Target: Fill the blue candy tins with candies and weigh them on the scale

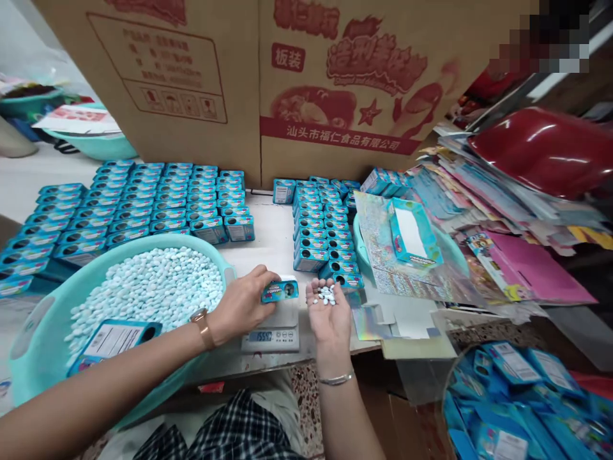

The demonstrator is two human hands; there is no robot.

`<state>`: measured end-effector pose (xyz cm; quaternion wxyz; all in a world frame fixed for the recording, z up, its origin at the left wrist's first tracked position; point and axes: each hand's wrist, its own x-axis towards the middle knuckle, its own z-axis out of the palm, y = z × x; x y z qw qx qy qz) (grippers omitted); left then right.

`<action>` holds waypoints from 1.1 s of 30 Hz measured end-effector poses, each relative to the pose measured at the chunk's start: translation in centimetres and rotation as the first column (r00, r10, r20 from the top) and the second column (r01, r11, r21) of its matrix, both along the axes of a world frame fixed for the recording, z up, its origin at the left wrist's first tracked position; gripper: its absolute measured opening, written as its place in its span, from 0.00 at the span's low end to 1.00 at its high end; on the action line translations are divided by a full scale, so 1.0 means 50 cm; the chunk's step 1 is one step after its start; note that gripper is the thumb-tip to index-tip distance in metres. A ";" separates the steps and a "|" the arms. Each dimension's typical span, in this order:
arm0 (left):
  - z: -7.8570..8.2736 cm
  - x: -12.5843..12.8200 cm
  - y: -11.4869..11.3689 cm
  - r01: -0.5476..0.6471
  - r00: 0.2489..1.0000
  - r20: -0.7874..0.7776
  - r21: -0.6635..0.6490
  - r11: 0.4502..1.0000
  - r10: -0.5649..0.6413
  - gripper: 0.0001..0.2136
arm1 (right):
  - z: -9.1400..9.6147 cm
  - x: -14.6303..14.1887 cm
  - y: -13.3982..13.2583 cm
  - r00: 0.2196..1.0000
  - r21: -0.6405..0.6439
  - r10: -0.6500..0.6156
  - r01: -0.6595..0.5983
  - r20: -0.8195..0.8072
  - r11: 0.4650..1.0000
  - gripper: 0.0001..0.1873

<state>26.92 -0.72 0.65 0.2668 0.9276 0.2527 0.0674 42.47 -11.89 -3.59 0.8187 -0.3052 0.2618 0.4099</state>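
My left hand (246,297) is closed on the end of a small blue candy box (280,291) with a dark round window. The box is over the plate of a white digital scale (271,340), whose display is lit; whether its weight rests there I cannot tell. To the right of the scale, my right hand (330,319) is palm up with its fingers curled, and several small pale candies (326,294) lie in it. Left of my hands stands a large mint-green tub (33,358) full of pale blue candies (158,287); a larger blue box (112,342) lies on them.
Rows of blue boxes (129,204) stand at the back left, and more boxes (311,230) at the centre. A big cardboard carton (239,83) walls off the back. Stacked papers (460,191) and a red bowl (541,150) are right. Blue boxes (517,409) fill a container lower right.
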 end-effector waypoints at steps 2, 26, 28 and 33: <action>0.040 0.010 -0.007 0.053 0.998 0.019 0.046 0.998 -0.054 0.17 | 0.003 -0.002 0.007 1.000 0.023 0.001 0.000 -0.007 1.000 0.15; 0.100 0.081 -0.021 0.212 0.975 -0.130 0.269 0.939 -0.183 0.18 | 0.006 -0.026 0.049 0.997 0.210 0.035 -0.021 -0.063 0.977 0.15; 0.108 0.076 -0.021 0.208 0.976 -0.121 0.249 0.946 -0.183 0.18 | 0.005 -0.023 0.046 0.997 0.202 0.028 -0.012 -0.076 0.979 0.14; 0.124 0.065 -0.023 0.190 0.981 -0.082 0.216 0.958 -0.176 0.20 | -0.003 -0.020 0.042 0.999 0.164 0.018 -0.009 -0.051 0.986 0.11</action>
